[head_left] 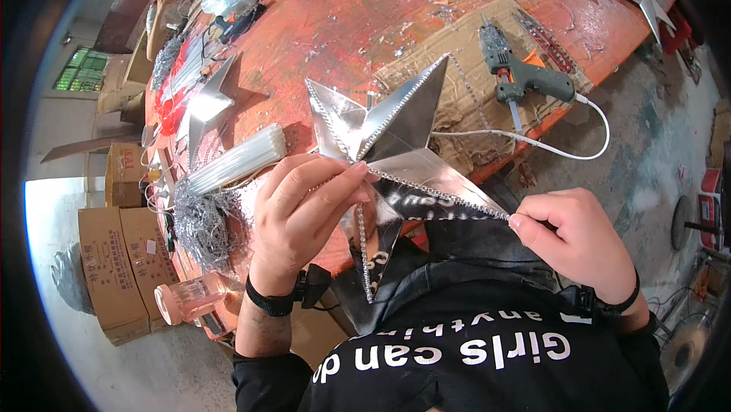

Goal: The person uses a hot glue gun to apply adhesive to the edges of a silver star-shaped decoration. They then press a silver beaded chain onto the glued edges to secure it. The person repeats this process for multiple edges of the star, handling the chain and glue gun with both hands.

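In the head view, the left hand (293,218) has its thumb and fingertips pinched together at the centre of a silver star (407,134), on the near end of a line of bead trim (442,193). The right hand (567,237) pinches the star's right-hand tip between thumb and forefinger, where that line ends. The star is thus spanned between the two grips, tilted above the person's lap at the table (327,23) edge.

As for progress, trim lies along the ridge between the hands and along three other visible ridges: two beyond the left fingertips, one below them. Those four look covered; whether each is stuck down cannot be told. The left hand hides where a fifth point should be, so its state is unclear. A thin strand (464,84) trails past the upper tip over cardboard (472,58), perhaps surplus.

Beyond the right grip, a glue gun (525,77) rests on the cardboard, untouched. Further out from the left grip lie clear rods (240,159) and another star (209,103), on which no trim can be made out.
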Available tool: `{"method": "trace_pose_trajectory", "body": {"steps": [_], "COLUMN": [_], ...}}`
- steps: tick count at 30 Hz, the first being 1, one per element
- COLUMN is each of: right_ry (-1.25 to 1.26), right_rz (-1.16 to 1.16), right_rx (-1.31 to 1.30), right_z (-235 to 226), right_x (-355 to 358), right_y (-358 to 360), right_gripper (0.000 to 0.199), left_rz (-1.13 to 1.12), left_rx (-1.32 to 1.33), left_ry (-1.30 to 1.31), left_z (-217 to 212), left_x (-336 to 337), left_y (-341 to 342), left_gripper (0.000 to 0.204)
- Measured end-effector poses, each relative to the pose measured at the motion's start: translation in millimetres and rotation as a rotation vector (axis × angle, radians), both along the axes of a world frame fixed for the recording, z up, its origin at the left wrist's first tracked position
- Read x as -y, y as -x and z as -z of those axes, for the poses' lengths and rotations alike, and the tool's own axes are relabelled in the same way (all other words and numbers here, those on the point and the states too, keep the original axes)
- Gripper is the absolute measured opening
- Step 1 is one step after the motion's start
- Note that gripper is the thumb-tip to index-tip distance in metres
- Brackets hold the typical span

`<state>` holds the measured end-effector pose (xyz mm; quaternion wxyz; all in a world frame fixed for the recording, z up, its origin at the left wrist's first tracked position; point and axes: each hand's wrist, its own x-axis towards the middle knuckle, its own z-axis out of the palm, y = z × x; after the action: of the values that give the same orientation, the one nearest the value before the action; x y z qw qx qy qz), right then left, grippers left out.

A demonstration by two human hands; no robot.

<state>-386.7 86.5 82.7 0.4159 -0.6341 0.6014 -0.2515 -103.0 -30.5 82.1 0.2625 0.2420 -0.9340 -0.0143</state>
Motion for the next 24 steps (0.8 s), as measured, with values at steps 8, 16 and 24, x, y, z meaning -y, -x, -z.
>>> {"method": "trace_pose_trajectory", "body": {"steps": [8,16,24], "right_ry": [-0.056,-0.174,0.642], "right_rz": [-0.025,-0.037,0.039], "right_rx": [0.021,0.135,-0.323], "right_z": [2.9,8.6,11.0], "right_x": [3.8,8.6,8.4], "right_y": [2.2,5.8,2.7], "right_gripper": [0.020,0.017,0.039], "left_rz": [0.007,0.001,-0.013], "left_rx": [-0.018,-0.031,-0.049], "left_ry": [0.049,0.056,0.030], "left_z": [4.7,8.3,12.1], "left_x": [1.9,1.6,1.4], "left_y": [-1.7,-2.2,-3.3], "left_gripper": [0.033,0.034,0.034]}}
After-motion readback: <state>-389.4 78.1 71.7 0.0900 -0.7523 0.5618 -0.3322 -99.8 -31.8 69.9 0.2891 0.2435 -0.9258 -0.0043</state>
